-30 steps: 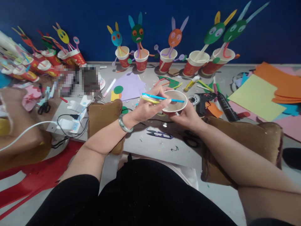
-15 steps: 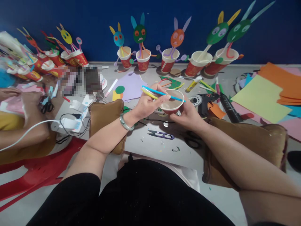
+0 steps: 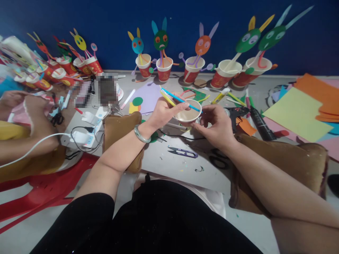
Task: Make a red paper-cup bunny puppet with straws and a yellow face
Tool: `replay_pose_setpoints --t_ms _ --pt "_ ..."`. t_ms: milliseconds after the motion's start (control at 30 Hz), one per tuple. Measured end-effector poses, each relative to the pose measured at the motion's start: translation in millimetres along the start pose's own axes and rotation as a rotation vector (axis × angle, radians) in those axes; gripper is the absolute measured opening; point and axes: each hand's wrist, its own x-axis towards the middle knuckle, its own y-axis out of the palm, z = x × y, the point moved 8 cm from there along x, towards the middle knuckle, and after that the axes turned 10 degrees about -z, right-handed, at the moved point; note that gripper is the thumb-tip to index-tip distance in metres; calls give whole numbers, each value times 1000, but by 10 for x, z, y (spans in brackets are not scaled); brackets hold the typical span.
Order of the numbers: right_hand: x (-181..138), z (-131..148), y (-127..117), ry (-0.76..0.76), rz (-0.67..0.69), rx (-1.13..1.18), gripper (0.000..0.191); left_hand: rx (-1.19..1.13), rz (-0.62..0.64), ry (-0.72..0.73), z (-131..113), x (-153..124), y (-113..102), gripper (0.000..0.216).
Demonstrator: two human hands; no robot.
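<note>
Paper cup (image 3: 186, 116) sits in left hand (image 3: 166, 113) beneath a blue stick (image 3: 173, 95).

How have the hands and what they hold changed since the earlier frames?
The paper cup has shifted to the person's left, and the right hand has loosened from around it; whether it still touches is unclear. The blue stick slants more steeply. The left hand still grips it and the yellow stick; the purple snips lie as before.
</note>
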Motion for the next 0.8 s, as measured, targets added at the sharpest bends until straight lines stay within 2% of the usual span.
replay_pose_setpoints --t_ms 233,400,600,800 --pt "25 5 39 90 -4 135 59 -6 38 -10 10 -7 36 58" --pt "49 -2 48 165 23 237 55 12 75 -7 -40 -6 39 58" --pt "57 7 43 210 39 236 52 -1 131 -25 -92 -20 91 54" --pt "66 42 50 193 8 212 52 1 170 -32 -53 -5 102 60"
